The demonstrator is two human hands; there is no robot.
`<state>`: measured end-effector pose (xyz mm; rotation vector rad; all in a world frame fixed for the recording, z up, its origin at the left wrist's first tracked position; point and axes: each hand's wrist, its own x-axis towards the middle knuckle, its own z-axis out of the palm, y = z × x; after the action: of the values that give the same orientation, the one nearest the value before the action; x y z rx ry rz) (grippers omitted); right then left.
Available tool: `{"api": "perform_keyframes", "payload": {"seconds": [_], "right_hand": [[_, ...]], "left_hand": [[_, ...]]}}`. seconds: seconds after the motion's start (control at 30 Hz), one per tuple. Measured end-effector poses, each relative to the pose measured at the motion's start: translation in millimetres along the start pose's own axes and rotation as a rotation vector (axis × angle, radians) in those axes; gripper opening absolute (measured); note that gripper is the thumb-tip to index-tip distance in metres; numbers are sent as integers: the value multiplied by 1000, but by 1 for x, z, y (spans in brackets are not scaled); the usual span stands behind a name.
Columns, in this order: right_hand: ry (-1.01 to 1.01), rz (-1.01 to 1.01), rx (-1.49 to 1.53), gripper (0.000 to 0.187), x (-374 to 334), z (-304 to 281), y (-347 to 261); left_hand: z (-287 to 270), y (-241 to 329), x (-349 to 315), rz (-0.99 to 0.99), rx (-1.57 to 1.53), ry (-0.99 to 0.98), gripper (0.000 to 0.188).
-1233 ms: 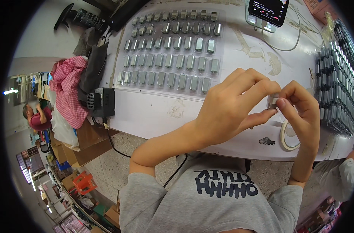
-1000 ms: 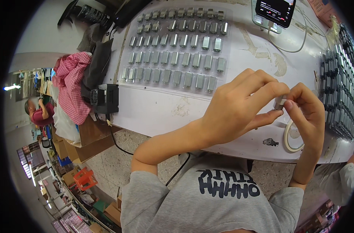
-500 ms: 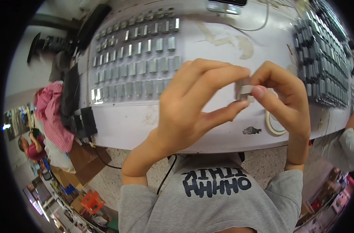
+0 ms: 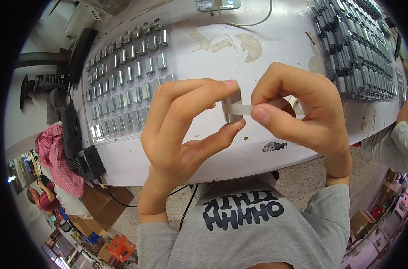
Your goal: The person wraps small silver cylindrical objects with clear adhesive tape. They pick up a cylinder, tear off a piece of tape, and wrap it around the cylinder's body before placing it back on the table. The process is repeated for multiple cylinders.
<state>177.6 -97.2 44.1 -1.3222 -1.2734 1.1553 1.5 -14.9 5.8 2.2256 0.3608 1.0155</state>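
Observation:
My left hand (image 4: 174, 119) grips a small silver metal block (image 4: 233, 117) by its two ends, between thumb and fingertips. A narrow whitish strip of tape (image 4: 241, 110) lies across the block's face and stretches to the right. Its other part is pinched between the thumb and bent index finger of my right hand (image 4: 309, 110). Partly hidden behind my right hand is a pale tape roll (image 4: 296, 104). Both hands are raised over the white table (image 4: 204, 161).
Rows of similar silver blocks (image 4: 120, 77) lie in a clear plastic tray at the left. Stacked trays of blocks (image 4: 358, 67) stand at the right. A corded device (image 4: 228, 4) sits at the far edge. Other people are at both sides.
Both hands have shifted left in view with the block. My right hand has drawn away from it, so a longer piece of tape shows between them. The surroundings have also shifted left.

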Motion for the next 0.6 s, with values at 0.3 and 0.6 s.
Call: {"api": "perform_keyframes", "payload": {"seconds": [0.3,0.6], "right_hand": [[-34,14,67,9,3,0,7],[-198,106,404,12,4,4,11]], "left_hand": [[-2,2,-2,-32,-55,-5,51],[0,1,-1,-14,-243,42,53]]}}
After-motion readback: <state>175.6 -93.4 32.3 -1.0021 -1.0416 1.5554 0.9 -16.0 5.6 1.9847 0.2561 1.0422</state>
